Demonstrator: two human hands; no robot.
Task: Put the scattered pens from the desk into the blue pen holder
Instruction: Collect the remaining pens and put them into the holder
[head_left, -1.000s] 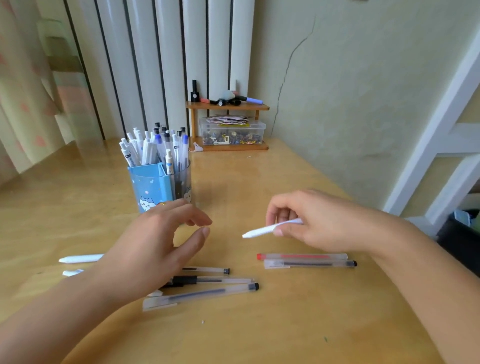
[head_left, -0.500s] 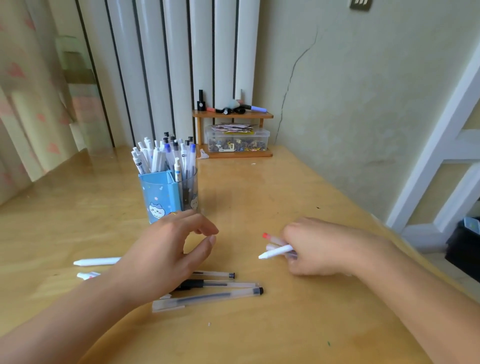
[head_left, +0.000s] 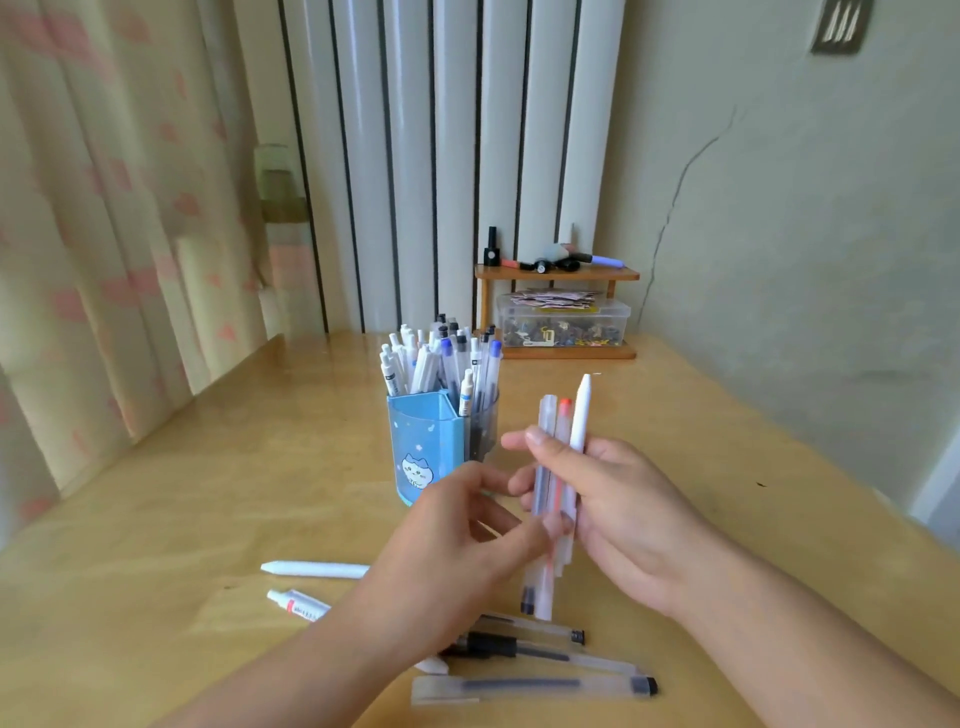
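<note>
Above the glossy wooden counter (head_left: 218, 499), my right hand (head_left: 618, 512) clamps a bundle of pens (head_left: 558, 467) upright: two frosted clear barrels, one red-tipped, and a smooth white tapered one. My left hand (head_left: 457, 551) pinches the bundle's lower part between thumb and fingertips. Just behind stands the blue pen holder (head_left: 423, 452), angular plastic with a cat print, crammed with capped pens. Near my left wrist three frosted clear pens (head_left: 535, 686) with dark ink cores lie flat, with a white pen (head_left: 314, 569) and a small labelled tube (head_left: 298, 605) to their left
</note>
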